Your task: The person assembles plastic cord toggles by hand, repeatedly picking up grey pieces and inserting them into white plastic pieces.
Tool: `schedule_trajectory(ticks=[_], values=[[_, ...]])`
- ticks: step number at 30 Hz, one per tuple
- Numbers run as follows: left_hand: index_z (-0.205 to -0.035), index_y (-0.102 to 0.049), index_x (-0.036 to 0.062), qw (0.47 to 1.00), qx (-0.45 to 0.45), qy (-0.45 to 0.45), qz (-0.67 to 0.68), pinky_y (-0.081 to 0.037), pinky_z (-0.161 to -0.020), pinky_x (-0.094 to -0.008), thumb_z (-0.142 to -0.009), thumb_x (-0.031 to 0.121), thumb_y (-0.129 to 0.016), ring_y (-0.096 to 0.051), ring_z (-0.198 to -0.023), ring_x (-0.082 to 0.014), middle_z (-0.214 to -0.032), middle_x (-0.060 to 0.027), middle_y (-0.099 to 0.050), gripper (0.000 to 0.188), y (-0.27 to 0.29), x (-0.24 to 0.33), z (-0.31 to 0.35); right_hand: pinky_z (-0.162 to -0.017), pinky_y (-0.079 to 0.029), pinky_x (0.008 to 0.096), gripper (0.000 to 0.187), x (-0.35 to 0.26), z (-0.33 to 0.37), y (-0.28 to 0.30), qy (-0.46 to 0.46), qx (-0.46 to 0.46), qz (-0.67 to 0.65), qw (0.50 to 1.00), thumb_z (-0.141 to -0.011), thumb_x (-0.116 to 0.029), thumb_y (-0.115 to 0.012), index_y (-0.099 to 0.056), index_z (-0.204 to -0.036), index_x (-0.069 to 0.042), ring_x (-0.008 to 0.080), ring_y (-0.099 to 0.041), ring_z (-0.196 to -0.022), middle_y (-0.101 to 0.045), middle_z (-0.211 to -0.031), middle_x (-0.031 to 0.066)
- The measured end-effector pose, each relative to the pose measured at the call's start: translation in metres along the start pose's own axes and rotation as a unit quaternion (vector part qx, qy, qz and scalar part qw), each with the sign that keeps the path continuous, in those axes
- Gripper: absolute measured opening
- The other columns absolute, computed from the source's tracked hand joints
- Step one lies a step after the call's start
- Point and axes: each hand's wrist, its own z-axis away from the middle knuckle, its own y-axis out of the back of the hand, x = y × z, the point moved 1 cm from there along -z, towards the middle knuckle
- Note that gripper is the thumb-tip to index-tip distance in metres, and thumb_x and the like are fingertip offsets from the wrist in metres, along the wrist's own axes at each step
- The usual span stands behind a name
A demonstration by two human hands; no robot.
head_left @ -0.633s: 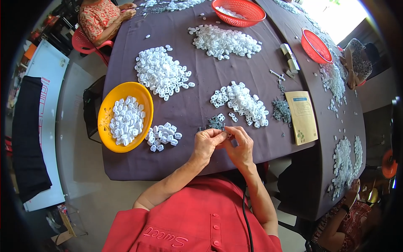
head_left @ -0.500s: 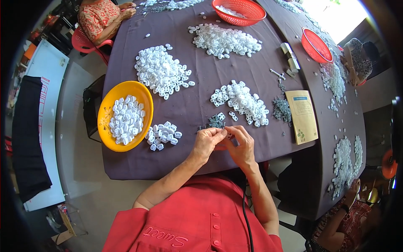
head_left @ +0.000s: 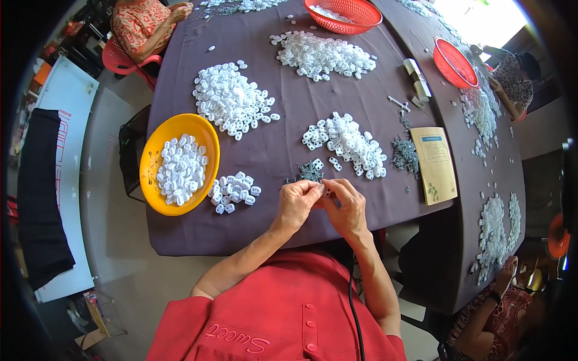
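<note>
My left hand (head_left: 295,206) and my right hand (head_left: 347,209) meet at the table's near edge, fingertips pinched together. Between them shows a small white plastic piece (head_left: 327,192) with dark holes, mostly covered by my fingers. Just beyond my fingertips lies a small heap of grey screw-like pins (head_left: 310,172). A pile of white two-holed plastic pieces (head_left: 355,146) spreads farther off, with a few loose ones nearer me. Left of my hands sits a small group of white rounded blocks (head_left: 233,192) with dark marks on them.
A yellow bowl (head_left: 211,135) of white pieces stands at the left edge. More white piles (head_left: 232,99) lie beyond, with a red basket (head_left: 367,24) at the back. To the right are grey pins (head_left: 406,155) and a tan booklet (head_left: 435,174). Other people sit around the table.
My hands stay pinched together at nearly the same spot, with only a slight shift of the fingers. At far left, the co-worker's hands have moved a little.
</note>
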Motion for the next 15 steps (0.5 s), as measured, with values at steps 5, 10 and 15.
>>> schedule_trajectory(ticks=[5, 10, 15], values=[[-0.089, -0.064, -0.0049, 1.000, -0.006, -0.008, 0.015, -0.051, -0.064, -0.0212, -0.088, 0.012, -0.058, -0.060, -0.069, -0.0080, -0.079, -0.0049, -0.065, 0.018, -0.0007, 0.0010, 0.0037, -0.063, -0.052, 0.0294, 0.026, 0.0015, -0.0011, 0.0007, 0.004, -0.004, -0.010, 1.000, -0.070, 0.000, -0.065, -0.063, -0.096, -0.002, 0.0215, -0.064, -0.073, -0.063, -0.087, 0.0099], [-0.090, -0.064, -0.0041, 1.000, -0.022, 0.012, 0.019, -0.053, -0.064, -0.0228, -0.088, 0.014, -0.058, -0.062, -0.068, -0.0095, -0.079, -0.0056, -0.065, 0.019, 0.0032, -0.0027, 0.0016, -0.062, -0.051, 0.0290, 0.025, 0.0014, -0.0023, 0.0033, 0.008, -0.024, -0.021, 0.999, -0.070, 0.001, -0.065, -0.063, -0.095, -0.001, 0.0216, -0.064, -0.071, -0.063, -0.085, 0.0100], [-0.089, -0.063, -0.0035, 0.998, -0.036, 0.027, 0.035, -0.054, -0.064, -0.0244, -0.089, 0.015, -0.057, -0.063, -0.069, -0.0110, -0.077, -0.0061, -0.064, 0.020, 0.0039, -0.0003, 0.0031, -0.062, -0.051, 0.0291, 0.023, 0.0018, -0.0005, 0.0021, 0.019, -0.036, -0.012, 0.999, -0.071, 0.000, -0.065, -0.063, -0.094, 0.001, 0.0223, -0.064, -0.070, -0.063, -0.084, 0.0106]])
